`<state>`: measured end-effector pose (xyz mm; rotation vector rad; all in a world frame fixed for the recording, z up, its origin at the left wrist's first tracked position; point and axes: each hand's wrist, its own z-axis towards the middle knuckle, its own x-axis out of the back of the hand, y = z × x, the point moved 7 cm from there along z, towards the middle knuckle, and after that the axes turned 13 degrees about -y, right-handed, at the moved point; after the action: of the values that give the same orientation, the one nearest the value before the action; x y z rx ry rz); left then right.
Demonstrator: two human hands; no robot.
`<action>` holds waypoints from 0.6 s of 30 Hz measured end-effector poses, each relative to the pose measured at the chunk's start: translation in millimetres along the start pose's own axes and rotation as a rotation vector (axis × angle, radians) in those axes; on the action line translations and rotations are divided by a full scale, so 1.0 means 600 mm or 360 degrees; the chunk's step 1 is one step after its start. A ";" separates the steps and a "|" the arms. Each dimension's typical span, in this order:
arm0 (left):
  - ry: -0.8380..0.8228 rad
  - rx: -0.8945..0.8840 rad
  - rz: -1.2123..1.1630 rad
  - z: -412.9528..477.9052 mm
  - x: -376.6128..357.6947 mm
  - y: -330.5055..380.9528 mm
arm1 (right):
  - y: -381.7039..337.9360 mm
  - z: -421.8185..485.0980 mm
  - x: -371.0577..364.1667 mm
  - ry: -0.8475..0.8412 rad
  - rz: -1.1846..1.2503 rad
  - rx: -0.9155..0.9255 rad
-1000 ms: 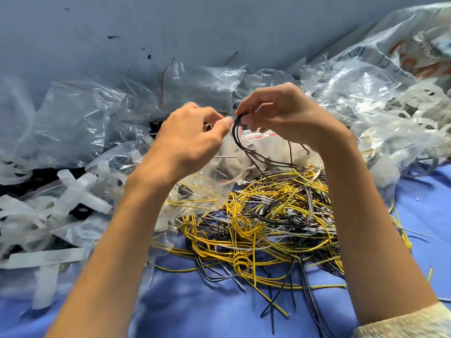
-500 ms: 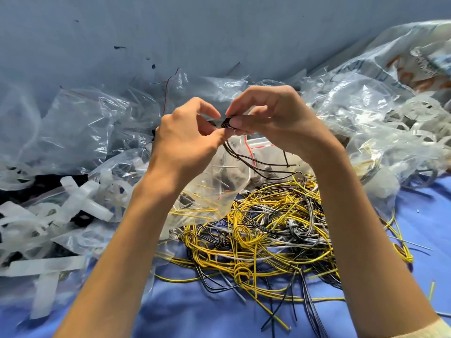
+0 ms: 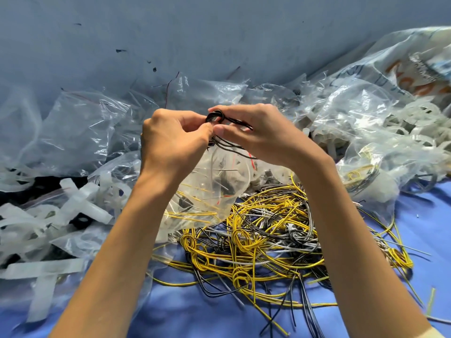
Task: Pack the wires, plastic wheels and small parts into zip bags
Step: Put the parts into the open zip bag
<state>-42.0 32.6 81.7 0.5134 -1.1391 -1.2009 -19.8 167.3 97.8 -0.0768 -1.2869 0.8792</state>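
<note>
Both hands are raised together above the surface, fingertips almost meeting. Your left hand [image 3: 175, 142] has its fingers curled and its thumb tip against a small coil of black wire [image 3: 215, 117]. Your right hand [image 3: 266, 135] pinches the same coil from the other side, forefinger over the top and thumb underneath. The loose black strands run from the coil under your right palm and hang just below both hands.

Directly beneath the hands lies a clear zip bag [image 3: 210, 189], crumpled, with a few thin yellow and red strands showing through it. Its contents cannot be told further.

The wire pile [image 3: 268, 240] sits near you on the blue cloth [image 3: 429, 242]: yellow, black and grey lengths tangled, several wound into small knotted coils, with loose ends trailing toward your right forearm.

More clear bags [image 3: 83, 132] are heaped along the grey wall [image 3: 219, 32]. White plastic pieces [image 3: 80, 203] lie among the bags at the left, and more show inside the bags at the far right. A large printed sack [image 3: 415, 69] lies at the upper right
</note>
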 end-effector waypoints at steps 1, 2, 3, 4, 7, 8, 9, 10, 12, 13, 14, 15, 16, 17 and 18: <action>0.0012 0.0008 -0.0046 0.000 0.001 -0.001 | 0.002 0.000 -0.004 -0.0078 0.0005 -0.0032; 0.0019 0.0023 -0.0101 0.000 0.001 -0.002 | 0.006 -0.001 -0.009 -0.0156 0.0017 -0.0071; 0.0026 0.0037 -0.0154 0.000 0.002 -0.003 | 0.010 -0.001 -0.012 -0.0209 0.0010 -0.0101; 0.0035 0.0041 -0.0190 0.001 0.002 -0.004 | 0.012 -0.001 -0.014 -0.0233 -0.0016 -0.0115; 0.0037 0.0015 -0.0164 0.001 0.002 0.000 | 0.014 -0.004 -0.010 -0.0182 -0.0008 -0.0114; 0.0008 0.0011 -0.0141 0.002 0.002 0.000 | 0.013 -0.005 -0.007 -0.0165 0.0009 -0.0112; -0.0042 0.0017 -0.0117 0.003 0.000 0.000 | 0.013 -0.007 -0.005 -0.0162 0.0010 -0.0112; -0.0103 0.0028 -0.0087 0.005 -0.003 -0.001 | 0.015 -0.009 -0.003 -0.0167 -0.0004 -0.0122; -0.0242 0.0067 0.0003 0.007 -0.010 -0.002 | 0.021 -0.013 0.000 -0.0204 -0.0049 -0.0173; -0.0308 0.0081 0.0058 0.007 -0.015 -0.003 | 0.025 -0.015 0.000 -0.0248 -0.0070 -0.0203; -0.0375 0.0089 0.0117 0.007 -0.021 -0.003 | 0.029 -0.018 0.000 -0.0303 -0.0083 -0.0241; -0.0441 0.0090 0.0177 0.006 -0.027 -0.003 | 0.034 -0.022 0.000 -0.0346 -0.0093 -0.0279; -0.0511 0.0085 0.0234 0.004 -0.033 -0.002 | 0.039 -0.025 0.001 -0.0369 -0.0080 -0.0314; -0.0587 0.0079 0.0284 0.002 -0.038 0.000 | 0.044 -0.028 0.004 -0.0369 -0.0052 -0.0340; -0.0664 0.0070 0.0324 0.000 -0.044 0.001 | 0.049 -0.032 0.007 -0.0360 -0.0028 -0.0357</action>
<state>-40.2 56.7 71.5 0.1734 -1.5351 -1.1342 -19.0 197.8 80.3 -0.1460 -1.5930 0.7408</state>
